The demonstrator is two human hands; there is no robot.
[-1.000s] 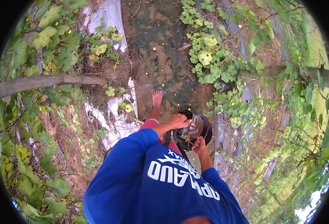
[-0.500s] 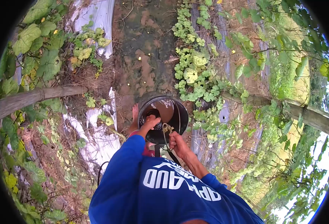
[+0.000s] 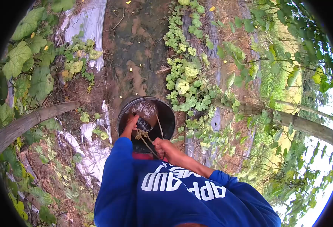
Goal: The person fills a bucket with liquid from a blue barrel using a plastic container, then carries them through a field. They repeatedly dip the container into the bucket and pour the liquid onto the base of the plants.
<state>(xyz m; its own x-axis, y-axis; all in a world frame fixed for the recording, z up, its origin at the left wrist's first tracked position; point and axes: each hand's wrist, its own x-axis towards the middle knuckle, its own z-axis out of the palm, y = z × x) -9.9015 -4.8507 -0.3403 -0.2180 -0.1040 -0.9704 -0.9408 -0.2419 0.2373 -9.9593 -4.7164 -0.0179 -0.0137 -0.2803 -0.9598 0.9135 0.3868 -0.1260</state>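
Outdoors, a garden row: the muddy path [image 3: 136, 56] is running away from me between vine beds, with white plastic sheeting [image 3: 87, 22] lying along its left edge.

1. Left hand [image 3: 131, 123]. I am curling its fingers shut over the near-left rim of the bucket [image 3: 169, 121]. A dark banded thing [image 3: 144, 124] is sitting inside, just beside my fingertips; I cannot tell whether I am touching it.

2. Right hand [image 3: 165, 147]. I am holding the rope [image 3: 148, 141] in a closed fist at the bucket's near side. The rope is running up to a knot [image 3: 140, 133] by the rim.

3. Bucket. Dark and round, it is hanging in front of my waist over the path, its mouth facing up at me.

4. Change. A second ago the bucket was showing smaller, tipped and further right, with my bare foot beyond it. Now it is filling more of the view and covering the foot, and my left hand is sitting at the rim rather than deeper inside. I am judging it raised and steadied, with the rope work centred on the knot.

5. Surroundings. My blue sleeves [image 3: 121, 178] are framing the near edge. Vines [image 3: 185, 79] are spreading to the right of the path. One pole [image 3: 26, 123] is slanting on the left and another pole [image 3: 310, 128] is slanting on the right.
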